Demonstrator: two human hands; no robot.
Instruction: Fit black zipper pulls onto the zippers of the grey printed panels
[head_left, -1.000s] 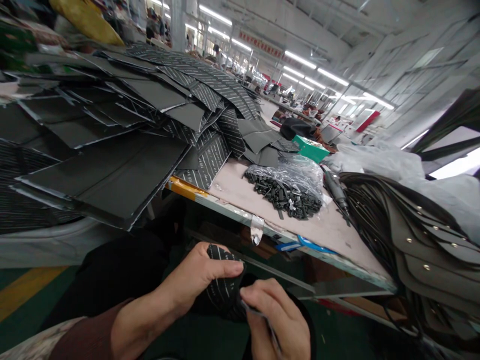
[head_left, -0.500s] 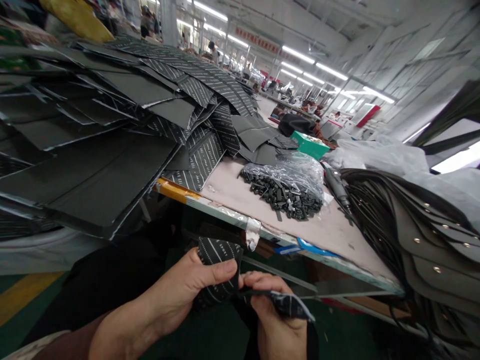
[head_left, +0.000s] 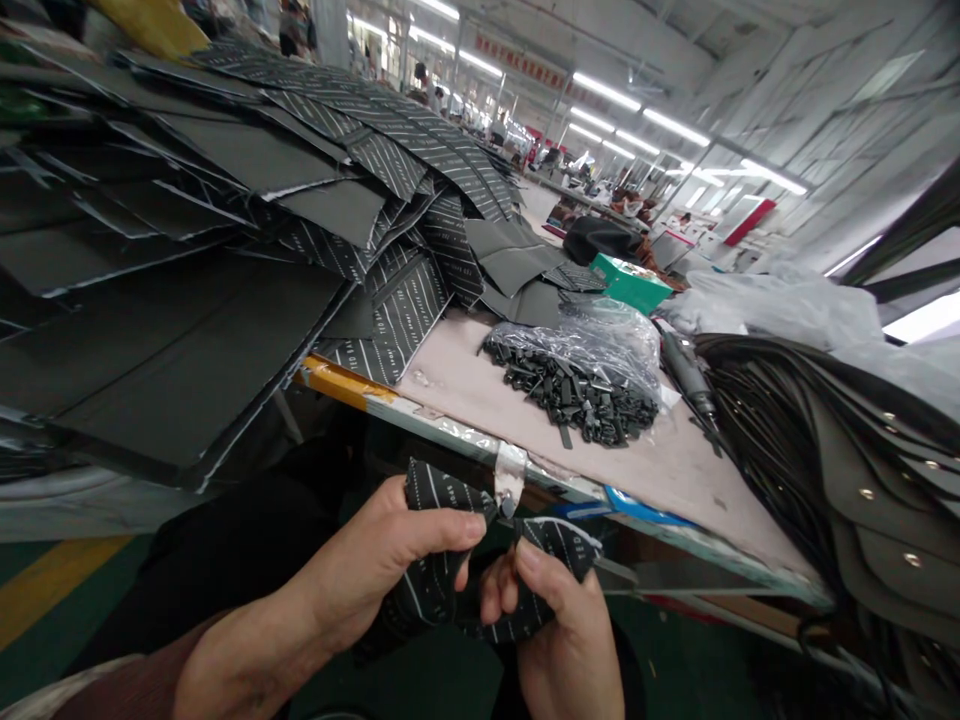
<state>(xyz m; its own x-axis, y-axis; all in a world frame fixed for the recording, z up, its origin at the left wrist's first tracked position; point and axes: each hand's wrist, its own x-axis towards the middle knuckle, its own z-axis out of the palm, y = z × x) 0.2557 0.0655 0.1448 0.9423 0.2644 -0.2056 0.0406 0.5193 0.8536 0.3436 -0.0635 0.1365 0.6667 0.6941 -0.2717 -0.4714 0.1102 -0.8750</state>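
Observation:
A dark fabric piece with white stripes and lettering (head_left: 433,490) is held in front of the table edge. My left hand (head_left: 409,545) pinches its left part, thumb on top. Its right part is gripped by my right hand (head_left: 559,600), with the thumb over the cloth and the fingers curled. Between the two hands the fabric is bunched near a small metal knob (head_left: 507,505), which sits below a whitish taped patch (head_left: 511,465) on the table edge. Whether the cloth touches the knob I cannot tell.
Dark panels (head_left: 202,350) are heaped at the left, overhanging the table (head_left: 465,372). A plastic bag of small black parts (head_left: 581,385), a green box (head_left: 631,284) and a grey tool (head_left: 686,375) lie on it. Dark flaps with snaps (head_left: 847,470) hang at the right.
The fabric has moved slightly up and right, closer to the metal knob. My right hand has turned, so its thumb now lies on top and more striped cloth shows.

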